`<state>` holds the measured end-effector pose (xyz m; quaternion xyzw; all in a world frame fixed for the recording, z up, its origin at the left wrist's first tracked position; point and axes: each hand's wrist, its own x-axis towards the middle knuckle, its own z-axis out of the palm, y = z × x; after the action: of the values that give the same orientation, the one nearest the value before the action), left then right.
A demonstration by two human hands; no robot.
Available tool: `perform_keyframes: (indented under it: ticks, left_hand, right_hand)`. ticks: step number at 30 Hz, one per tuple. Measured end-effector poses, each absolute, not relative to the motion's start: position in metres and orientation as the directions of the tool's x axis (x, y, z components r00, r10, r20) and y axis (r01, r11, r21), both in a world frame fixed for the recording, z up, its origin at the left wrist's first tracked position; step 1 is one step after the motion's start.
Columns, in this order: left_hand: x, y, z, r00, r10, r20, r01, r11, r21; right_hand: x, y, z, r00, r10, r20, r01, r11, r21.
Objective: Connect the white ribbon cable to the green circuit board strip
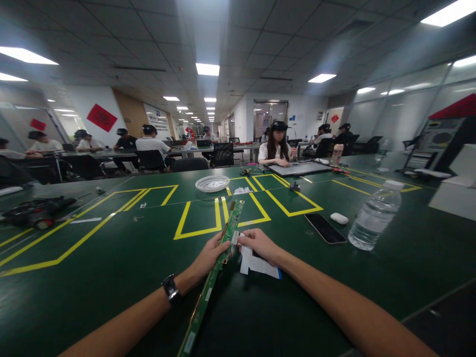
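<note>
A long, narrow green circuit board (204, 303) slants up from the bottom edge through the middle of the view. My left hand (208, 258) is closed around it, thumb on its face. At the board's right side, my right hand (261, 244) pinches a white flat ribbon cable (262, 267) close to a light connector area. The cable hangs folded below these fingers and has a blue end. Whether the cable is seated in the board cannot be made out.
Right of my hands are a phone (326, 228), a white earbud case (339, 218) and a water bottle (375, 218). A white plastic basket (201, 185) stands ahead on the green table (122, 297). Black tools with cords (39, 210) lie left. A person (274, 151) sits opposite.
</note>
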<state>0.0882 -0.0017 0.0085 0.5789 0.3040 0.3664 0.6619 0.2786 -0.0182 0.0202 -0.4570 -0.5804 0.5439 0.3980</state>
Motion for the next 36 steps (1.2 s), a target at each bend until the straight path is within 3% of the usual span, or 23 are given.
perform_keyframes:
  ticks: [24, 36]
  left_hand:
    - [0.0871, -0.0061, 0.0094, 0.532, 0.846, 0.040, -0.004, -0.045, 0.999]
    - [0.0878, -0.0039, 0.0078, 0.513, 0.858, 0.023, -0.023, -0.013, 1.000]
  right_hand:
    - [0.2813, -0.0154, 0.0142, -0.282, 0.959, -0.027, 0.091, -0.001, -0.996]
    - [0.2810, -0.0137, 0.0118, -0.280, 0.960, 0.011, 0.056, 0.028, -0.998]
